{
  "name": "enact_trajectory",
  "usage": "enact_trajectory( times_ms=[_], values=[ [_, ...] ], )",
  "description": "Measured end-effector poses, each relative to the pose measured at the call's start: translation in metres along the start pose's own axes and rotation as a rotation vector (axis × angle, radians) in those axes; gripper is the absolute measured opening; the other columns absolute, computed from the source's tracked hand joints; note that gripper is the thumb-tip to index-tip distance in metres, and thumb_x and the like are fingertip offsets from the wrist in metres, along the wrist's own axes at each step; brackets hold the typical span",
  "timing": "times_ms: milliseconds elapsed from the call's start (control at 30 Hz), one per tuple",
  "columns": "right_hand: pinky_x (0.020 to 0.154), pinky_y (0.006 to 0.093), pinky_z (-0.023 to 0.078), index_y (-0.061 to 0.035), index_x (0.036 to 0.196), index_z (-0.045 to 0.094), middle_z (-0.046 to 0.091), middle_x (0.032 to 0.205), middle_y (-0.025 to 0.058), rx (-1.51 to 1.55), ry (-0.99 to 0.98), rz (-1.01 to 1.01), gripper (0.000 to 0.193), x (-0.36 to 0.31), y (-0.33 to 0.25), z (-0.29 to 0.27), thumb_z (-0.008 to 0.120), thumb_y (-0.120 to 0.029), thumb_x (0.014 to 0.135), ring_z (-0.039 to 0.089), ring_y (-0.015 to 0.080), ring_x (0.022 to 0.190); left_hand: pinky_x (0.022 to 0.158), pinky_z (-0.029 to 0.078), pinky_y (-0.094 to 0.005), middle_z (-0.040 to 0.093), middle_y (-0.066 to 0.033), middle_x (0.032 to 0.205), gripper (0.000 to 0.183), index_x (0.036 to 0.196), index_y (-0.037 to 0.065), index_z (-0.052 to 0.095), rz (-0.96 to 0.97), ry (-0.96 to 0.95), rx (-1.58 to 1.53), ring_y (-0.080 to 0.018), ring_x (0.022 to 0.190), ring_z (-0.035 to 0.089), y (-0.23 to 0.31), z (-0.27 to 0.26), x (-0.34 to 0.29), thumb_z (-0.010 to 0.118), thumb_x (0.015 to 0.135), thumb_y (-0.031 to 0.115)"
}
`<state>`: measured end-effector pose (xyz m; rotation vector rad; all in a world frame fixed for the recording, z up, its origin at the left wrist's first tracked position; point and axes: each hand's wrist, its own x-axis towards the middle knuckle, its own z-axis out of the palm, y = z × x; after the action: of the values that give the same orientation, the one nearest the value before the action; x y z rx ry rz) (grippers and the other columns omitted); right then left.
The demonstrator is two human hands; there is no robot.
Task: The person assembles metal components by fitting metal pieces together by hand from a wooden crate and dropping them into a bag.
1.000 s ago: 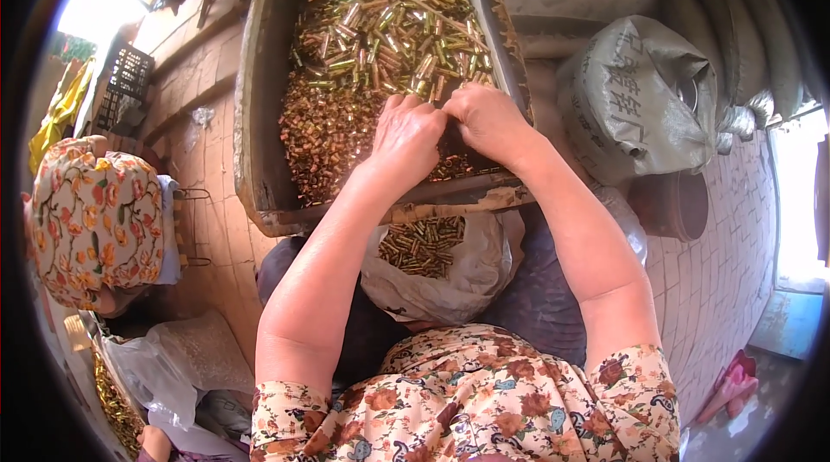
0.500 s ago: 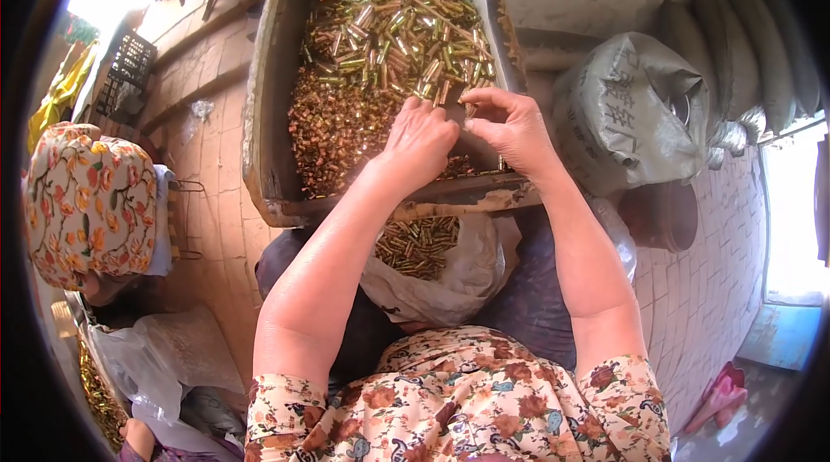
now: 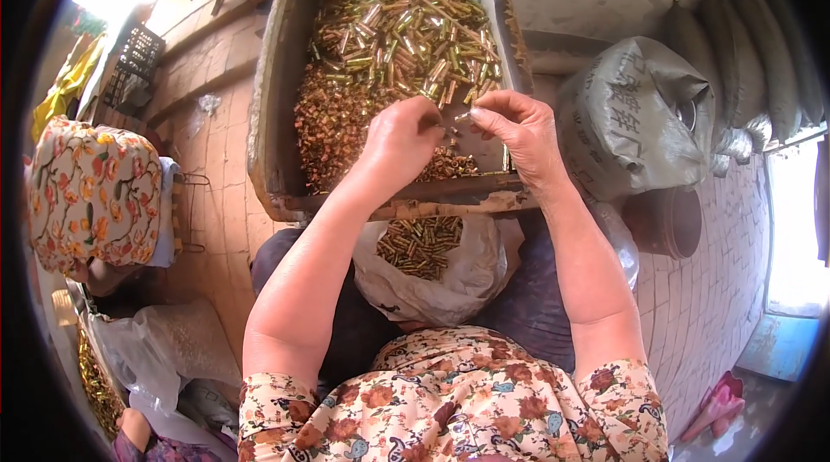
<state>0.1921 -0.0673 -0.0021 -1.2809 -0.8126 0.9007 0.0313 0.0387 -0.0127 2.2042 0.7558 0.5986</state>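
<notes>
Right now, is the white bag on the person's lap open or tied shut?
Open. The white plastic bag has its mouth spread wide, and a pile of small brass-coloured metal pieces shows inside it, just below the wooden tray.

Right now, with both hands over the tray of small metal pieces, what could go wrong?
1. The tiny piece pinched between left hand and right hand could slip into the heap of brass pieces.
2. The white bag on the lap sits open; it could tip and spill.

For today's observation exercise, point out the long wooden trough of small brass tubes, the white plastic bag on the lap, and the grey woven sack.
Long wooden trough (image 3: 275,99): head view, left wall.
White plastic bag (image 3: 471,276): head view, right side.
Grey woven sack (image 3: 627,121): head view, front face.
</notes>
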Motion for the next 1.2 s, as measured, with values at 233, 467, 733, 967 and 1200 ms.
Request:
enact_trajectory(
  times_ms=[233, 467, 733, 967, 1200],
  values=[
    [0.063, 0.0201, 0.049, -0.0029, 0.090, 0.069, 0.067, 0.077, 0.0011, 0.025, 0.005, -0.023, 0.007, -0.003, 0.004, 0.012, 0.070, -0.006, 0.084, 0.062, 0.0067, 0.068, 0.066, 0.052, -0.0233, 0.066, -0.0049, 0.079, 0.008, 0.091, -0.003, 0.065, -0.329, 0.001, -0.777, -0.0097, 0.069, 0.062, 0.002, -0.015, -0.007, 0.065, 0.084, 0.000],
    [0.064, 0.0228, 0.050, -0.0022, 0.090, 0.069, 0.067, 0.076, 0.0025, 0.053, -0.001, 0.033, 0.008, -0.005, 0.005, 0.026, 0.070, -0.007, 0.084, 0.062, 0.0093, 0.068, 0.064, 0.054, -0.0254, 0.067, -0.0071, 0.079, 0.010, 0.094, -0.003, 0.065, -0.371, 0.040, -0.973, -0.0129, 0.069, 0.064, 0.003, -0.020, -0.015, 0.063, 0.085, 0.001],
    [0.061, 0.0222, 0.052, -0.0018, 0.092, 0.068, 0.067, 0.077, 0.0045, 0.149, 0.025, 0.140, 0.011, -0.006, 0.000, 0.032, 0.070, -0.010, 0.085, 0.063, 0.0104, 0.067, 0.062, 0.054, -0.0258, 0.066, -0.0072, 0.077, 0.010, 0.093, -0.003, 0.065, -0.374, 0.080, -1.060, -0.0131, 0.067, 0.064, 0.004, -0.023, -0.018, 0.065, 0.084, 0.003],
    [0.061, 0.0247, 0.054, -0.0024, 0.093, 0.067, 0.068, 0.079, 0.0047, 0.252, 0.045, 0.170, 0.010, -0.005, 0.003, 0.030, 0.070, -0.009, 0.086, 0.065, 0.0123, 0.067, 0.062, 0.055, -0.0279, 0.067, -0.0070, 0.079, 0.007, 0.093, 0.000, 0.065, -0.388, 0.034, -1.172, -0.0133, 0.065, 0.063, 0.000, -0.021, -0.019, 0.063, 0.087, 0.002],
    [0.061, 0.0249, 0.055, -0.0021, 0.093, 0.067, 0.068, 0.079, 0.0042, 0.251, 0.032, 0.187, 0.010, -0.006, 0.001, 0.024, 0.070, -0.008, 0.085, 0.065, 0.0125, 0.066, 0.062, 0.056, -0.0294, 0.066, -0.0079, 0.078, 0.007, 0.093, 0.000, 0.064, -0.378, 0.042, -1.271, -0.0141, 0.065, 0.063, 0.001, -0.020, -0.017, 0.061, 0.087, 0.002]
  ],
)
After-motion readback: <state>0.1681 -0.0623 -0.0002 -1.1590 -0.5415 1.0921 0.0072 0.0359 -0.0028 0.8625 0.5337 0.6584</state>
